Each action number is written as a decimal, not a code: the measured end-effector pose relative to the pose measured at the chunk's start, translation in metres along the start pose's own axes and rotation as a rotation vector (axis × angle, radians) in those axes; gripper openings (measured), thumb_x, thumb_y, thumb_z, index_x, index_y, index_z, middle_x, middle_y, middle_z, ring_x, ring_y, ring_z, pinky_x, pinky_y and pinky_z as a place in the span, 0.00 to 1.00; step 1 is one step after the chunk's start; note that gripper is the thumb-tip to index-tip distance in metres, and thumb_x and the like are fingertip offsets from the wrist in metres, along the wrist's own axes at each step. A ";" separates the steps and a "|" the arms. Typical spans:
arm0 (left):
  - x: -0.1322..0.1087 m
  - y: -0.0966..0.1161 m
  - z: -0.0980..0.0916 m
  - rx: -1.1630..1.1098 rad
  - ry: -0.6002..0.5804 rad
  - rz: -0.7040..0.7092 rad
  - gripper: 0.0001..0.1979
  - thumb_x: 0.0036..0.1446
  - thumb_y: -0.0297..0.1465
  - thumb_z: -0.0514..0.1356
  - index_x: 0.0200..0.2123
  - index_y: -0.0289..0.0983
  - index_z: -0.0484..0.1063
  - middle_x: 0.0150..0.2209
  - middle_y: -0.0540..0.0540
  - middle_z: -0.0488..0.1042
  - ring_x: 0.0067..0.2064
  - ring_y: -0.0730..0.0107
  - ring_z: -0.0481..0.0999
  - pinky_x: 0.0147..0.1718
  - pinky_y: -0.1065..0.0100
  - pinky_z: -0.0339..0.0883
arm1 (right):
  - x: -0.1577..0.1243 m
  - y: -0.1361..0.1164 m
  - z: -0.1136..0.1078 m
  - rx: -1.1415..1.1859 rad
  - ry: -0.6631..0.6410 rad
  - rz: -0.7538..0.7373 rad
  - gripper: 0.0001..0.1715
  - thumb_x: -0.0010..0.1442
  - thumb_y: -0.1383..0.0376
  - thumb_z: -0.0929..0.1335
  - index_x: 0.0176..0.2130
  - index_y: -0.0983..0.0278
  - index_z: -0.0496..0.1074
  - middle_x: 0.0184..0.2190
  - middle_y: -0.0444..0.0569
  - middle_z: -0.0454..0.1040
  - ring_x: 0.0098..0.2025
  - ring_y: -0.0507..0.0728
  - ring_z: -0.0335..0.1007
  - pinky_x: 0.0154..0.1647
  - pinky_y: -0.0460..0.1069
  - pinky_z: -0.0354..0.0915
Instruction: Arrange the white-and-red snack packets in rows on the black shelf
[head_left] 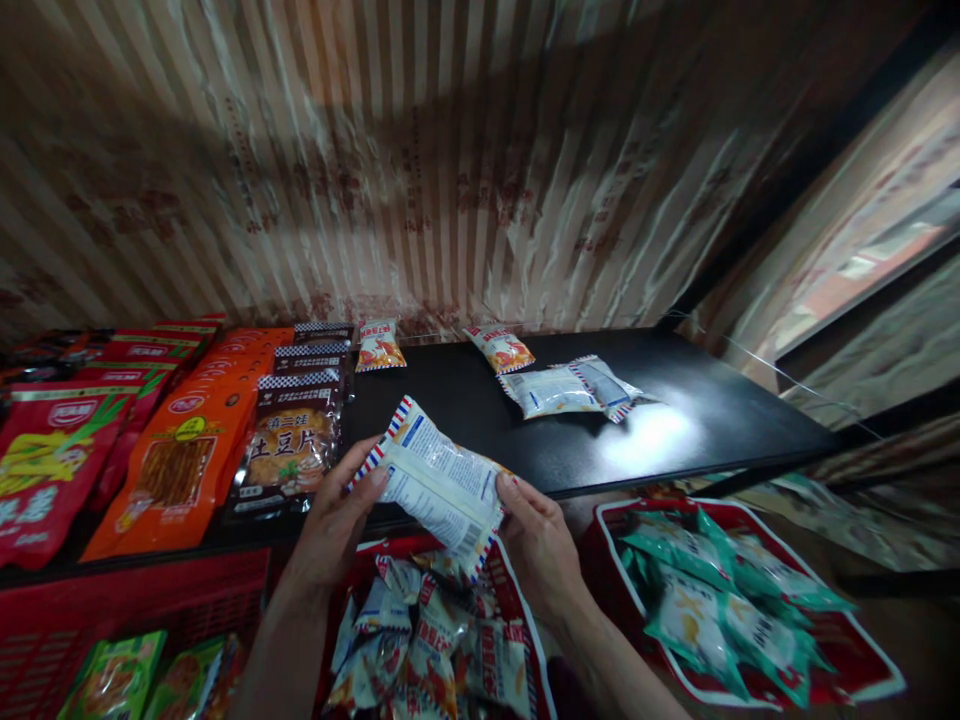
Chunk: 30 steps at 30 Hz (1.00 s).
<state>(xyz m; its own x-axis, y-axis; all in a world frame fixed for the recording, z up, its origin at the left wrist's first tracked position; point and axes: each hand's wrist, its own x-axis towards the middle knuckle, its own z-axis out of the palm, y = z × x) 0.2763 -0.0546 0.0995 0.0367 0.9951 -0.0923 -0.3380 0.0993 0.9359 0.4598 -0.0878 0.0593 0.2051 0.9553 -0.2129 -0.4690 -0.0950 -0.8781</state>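
Note:
Between my two hands is a white snack bag (442,480) with striped red and blue ends, its printed back turned up. My left hand (341,500) pinches its upper left end, and my right hand (536,520) grips the right edge. The bag is held above a red basket (529,610) full of similar snack bags (427,640). Behind it on the black shelf (450,400) lie more of these bags: one small bag (380,345) at the back left, another bag (500,348) further right, and two overlapping white bags (555,390) showing their backs.
Brown potato-chip packs (292,440), orange packs (180,450) and red packs (60,450) stand in rows on the left. A second red basket (847,690) at lower right holds green bags (690,600). Green packs (112,675) sit in a red crate (150,590) below left. A striped sheet (420,180) hangs behind.

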 end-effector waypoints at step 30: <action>0.004 -0.028 -0.011 -0.024 -0.109 -0.117 0.20 0.44 0.40 0.67 0.39 0.32 0.76 0.41 0.40 0.79 0.51 0.53 0.73 0.54 0.55 0.62 | 0.003 0.010 -0.004 -0.224 0.049 -0.079 0.24 0.54 0.50 0.68 0.41 0.65 0.76 0.27 0.47 0.77 0.29 0.57 0.72 0.31 0.51 0.68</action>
<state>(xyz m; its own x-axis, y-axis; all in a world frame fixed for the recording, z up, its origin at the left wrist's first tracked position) 0.2750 -0.0537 0.0695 0.1787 0.9705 -0.1618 -0.3475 0.2161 0.9124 0.4594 -0.0870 0.0475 0.2774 0.9481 -0.1555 -0.2486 -0.0855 -0.9648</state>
